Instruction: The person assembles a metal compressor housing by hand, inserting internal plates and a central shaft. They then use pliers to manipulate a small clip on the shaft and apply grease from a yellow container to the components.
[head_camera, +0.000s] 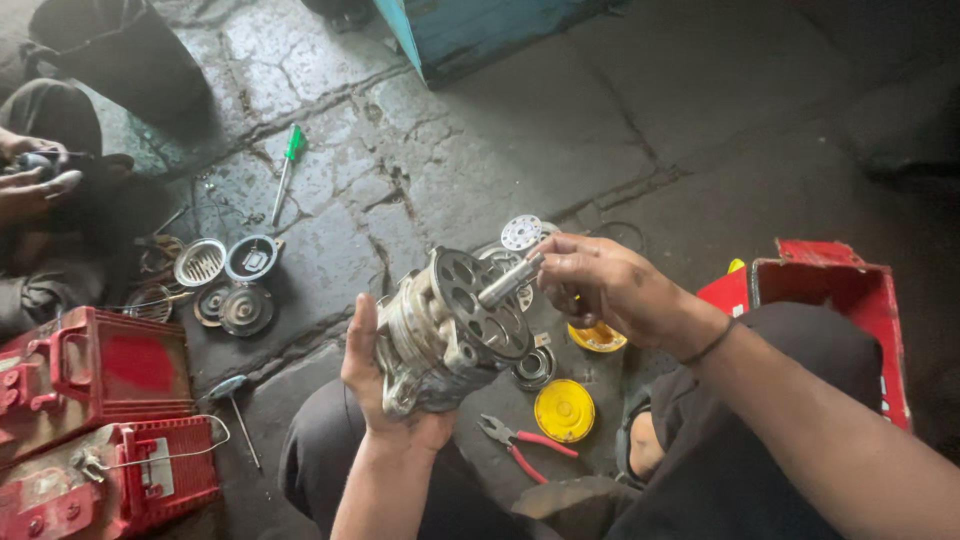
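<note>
My left hand (372, 385) cradles a heavy, round metal machine body (440, 335) from below, its holed end plate facing up and to the right. My right hand (605, 285) pinches a short silver metal cylinder (508, 281) and holds it at one of the holes in that plate. Both hands are above my lap over a cracked stone floor.
On the floor below lie red-handled pliers (520, 442), two yellow round caps (564, 410), and metal discs (522, 232). At left are round metal parts (240, 290), a green-handled screwdriver (287, 165), red toolboxes (90, 420) and another person's hands (30, 175). A red crate (850, 300) stands at right.
</note>
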